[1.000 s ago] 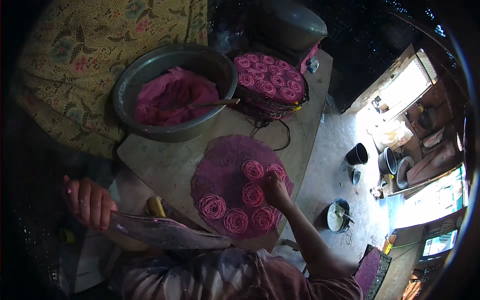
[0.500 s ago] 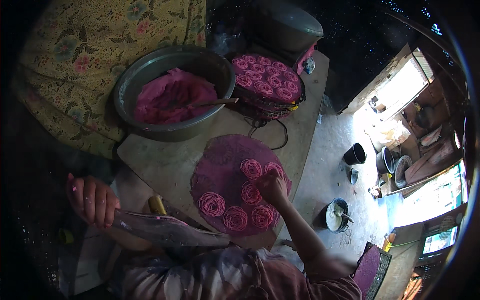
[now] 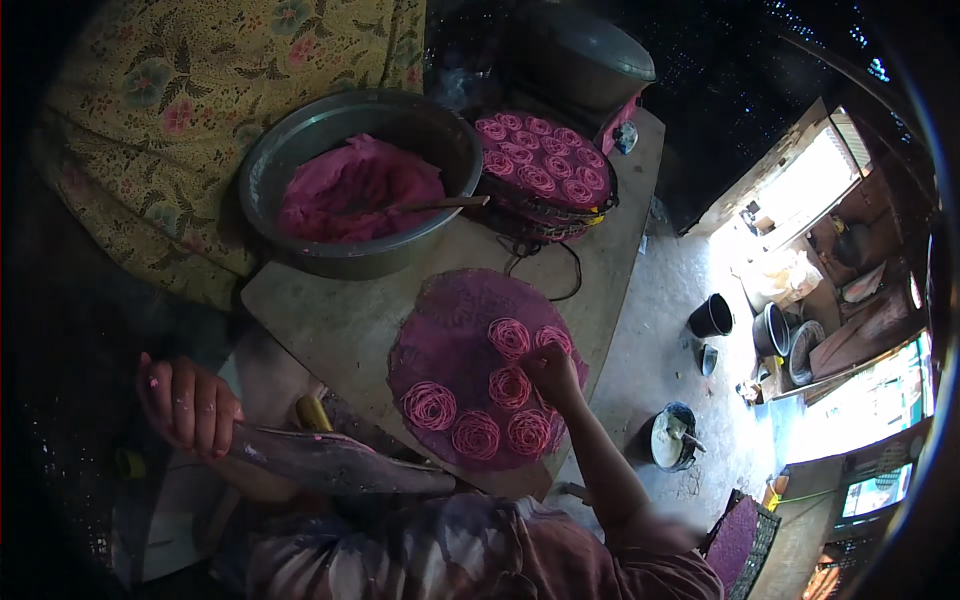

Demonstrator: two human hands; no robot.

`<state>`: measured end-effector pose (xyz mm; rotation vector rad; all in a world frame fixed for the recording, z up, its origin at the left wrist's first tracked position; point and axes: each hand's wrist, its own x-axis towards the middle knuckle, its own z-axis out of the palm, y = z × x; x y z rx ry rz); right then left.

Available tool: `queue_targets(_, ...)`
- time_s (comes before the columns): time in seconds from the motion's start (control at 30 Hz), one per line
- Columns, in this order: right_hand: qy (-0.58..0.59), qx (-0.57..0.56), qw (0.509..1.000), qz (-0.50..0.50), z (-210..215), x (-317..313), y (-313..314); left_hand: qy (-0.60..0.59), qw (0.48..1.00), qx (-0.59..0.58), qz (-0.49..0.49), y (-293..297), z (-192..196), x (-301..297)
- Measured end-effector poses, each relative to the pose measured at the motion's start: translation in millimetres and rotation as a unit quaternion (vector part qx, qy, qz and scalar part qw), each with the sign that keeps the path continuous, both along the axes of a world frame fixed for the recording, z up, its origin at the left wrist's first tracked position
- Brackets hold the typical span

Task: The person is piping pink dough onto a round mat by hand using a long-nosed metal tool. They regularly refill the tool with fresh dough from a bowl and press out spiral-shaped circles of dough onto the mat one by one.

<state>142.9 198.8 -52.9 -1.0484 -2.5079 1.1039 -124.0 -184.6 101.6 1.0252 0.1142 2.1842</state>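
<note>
Setting: dim cooking corner seen from above, with bright daylight over a concrete floor (image 3: 660, 330) at the right, where a dark bucket (image 3: 711, 316) and small pots stand.
Desk: pale, low slab (image 3: 340, 320) running from lower left to upper right, carrying nearly everything.
Cloth: yellow flowered fabric (image 3: 170, 110) heaped at the upper left, beside the desk.
Basin: big grey metal bowl (image 3: 300, 160) at the far left of the desk, holding a mound of pink dough (image 3: 350, 190) with a spoon handle (image 3: 440, 204) leaning on its rim, seemingly kept within reach.
Working mat: round purple disc (image 3: 450, 340) at the desk's near edge, bearing six pink spiral rosettes (image 3: 430, 405) set apart from one another, apparently so they do not stick together.
Filled mat: second round tray (image 3: 545, 160) behind it, close-packed with rosettes and stacked on others, out of the way.
Right hand: (image 3: 550, 372) fingers pinched together, touching the disc just beside the rightmost rosettes; whether it grips dough, I cannot tell.
Left hand: (image 3: 190, 405) curled closed round the top of a limp, smeared piping bag (image 3: 330, 462), held off to the left above the lap.
</note>
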Motion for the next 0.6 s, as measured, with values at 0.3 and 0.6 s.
queue_targets(0.3, -0.047, 0.140, 0.989, -0.027, -1.6, 11.5, -16.9, 0.034, 0.999, 0.021, -0.014, 11.1, 4.1, 2.0)
queue_targets(0.6, -0.006, 0.156, 0.981, 0.115, 45.7, 43.8, -41.2, 0.014, 1.000, 0.009, -0.004, 6.2, 15.4, 45.8)
